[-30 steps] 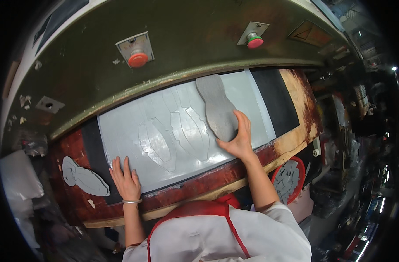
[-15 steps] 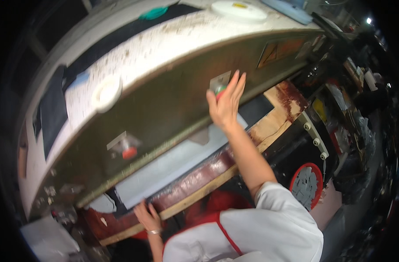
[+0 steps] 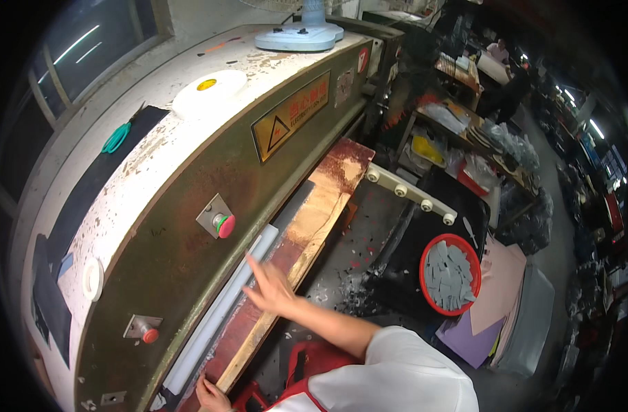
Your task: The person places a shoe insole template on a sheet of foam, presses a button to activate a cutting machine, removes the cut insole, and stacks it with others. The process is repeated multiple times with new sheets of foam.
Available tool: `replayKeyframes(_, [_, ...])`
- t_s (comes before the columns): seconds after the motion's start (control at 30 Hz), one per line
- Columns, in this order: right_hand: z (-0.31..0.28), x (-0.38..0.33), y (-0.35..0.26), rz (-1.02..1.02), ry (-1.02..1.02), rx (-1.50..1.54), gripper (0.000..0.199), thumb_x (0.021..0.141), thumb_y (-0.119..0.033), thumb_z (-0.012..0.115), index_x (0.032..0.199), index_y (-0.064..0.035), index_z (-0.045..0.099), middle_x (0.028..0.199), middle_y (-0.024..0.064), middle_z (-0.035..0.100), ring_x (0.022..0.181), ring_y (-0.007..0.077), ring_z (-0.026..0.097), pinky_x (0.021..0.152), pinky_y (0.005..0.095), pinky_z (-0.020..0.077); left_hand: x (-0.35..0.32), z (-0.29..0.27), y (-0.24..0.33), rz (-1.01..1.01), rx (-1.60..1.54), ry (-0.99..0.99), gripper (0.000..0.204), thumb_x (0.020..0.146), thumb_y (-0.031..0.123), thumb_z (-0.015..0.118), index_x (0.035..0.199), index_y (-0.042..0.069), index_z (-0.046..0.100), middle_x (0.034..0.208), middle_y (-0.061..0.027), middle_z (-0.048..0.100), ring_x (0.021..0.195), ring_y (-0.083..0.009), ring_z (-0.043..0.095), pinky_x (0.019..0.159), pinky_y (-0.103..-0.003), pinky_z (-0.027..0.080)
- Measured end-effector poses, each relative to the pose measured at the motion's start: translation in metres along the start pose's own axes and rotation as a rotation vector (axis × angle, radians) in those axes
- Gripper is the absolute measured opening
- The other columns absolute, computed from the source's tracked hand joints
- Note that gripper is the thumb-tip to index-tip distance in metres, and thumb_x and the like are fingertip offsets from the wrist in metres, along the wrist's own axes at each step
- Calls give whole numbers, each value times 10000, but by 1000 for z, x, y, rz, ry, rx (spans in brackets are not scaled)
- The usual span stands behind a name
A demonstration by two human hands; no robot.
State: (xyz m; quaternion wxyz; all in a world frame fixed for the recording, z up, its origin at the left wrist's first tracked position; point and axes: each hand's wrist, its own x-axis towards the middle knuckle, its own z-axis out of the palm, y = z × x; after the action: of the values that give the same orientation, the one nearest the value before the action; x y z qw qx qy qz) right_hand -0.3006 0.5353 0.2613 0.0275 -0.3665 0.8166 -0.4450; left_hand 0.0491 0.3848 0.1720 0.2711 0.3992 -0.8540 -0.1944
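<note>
While the right hand (image 3: 269,288) hovers flat with fingers spread wide, holding nothing, just above the wooden board (image 3: 307,226) of the press machine (image 3: 183,199), the left hand (image 3: 211,395) grips the near edge of this board. On the machine front are two red buttons (image 3: 225,225). One red basket (image 3: 450,275) of grey pieces sits right of the board.
</note>
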Motion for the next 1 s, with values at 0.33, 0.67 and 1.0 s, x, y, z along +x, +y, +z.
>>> replayKeyframes(0.33, [4, -96, 34, -304, -102, 29, 112, 769, -161, 663, 753, -51, 647, 760, 93, 638, 835, 306, 567, 838, 413, 435, -39, -4, 14, -34, -46, 42, 135, 882, 94, 574, 872, -16, 652, 858, -166, 649, 805, -320, 618, 734, -404, 486])
replayKeyframes(0.67, [-14, -44, 26, -165, -259, -204, 1059, 591, -390, 833, 1460, -129, 289, 1376, 350, 324, 1314, 529, 238, 1080, 531, 311, -85, -49, 81, -251, -28, -195, 122, 865, 106, 615, 914, 16, 681, 847, -164, 670, 752, -324, 636, 658, -386, 495])
replayKeyframes(1.0, [-46, -149, -16, 52, -289, 89, 903, 538, -149, 828, 1347, -88, 432, 1345, 254, 369, 1293, 395, 336, 1038, 464, 362, -93, -47, 111, 125, 290, -504, 603, 814, 259, 651, 1365, 91, 470, 1495, -209, 280, 1409, -407, 194, 1099, -654, 39])
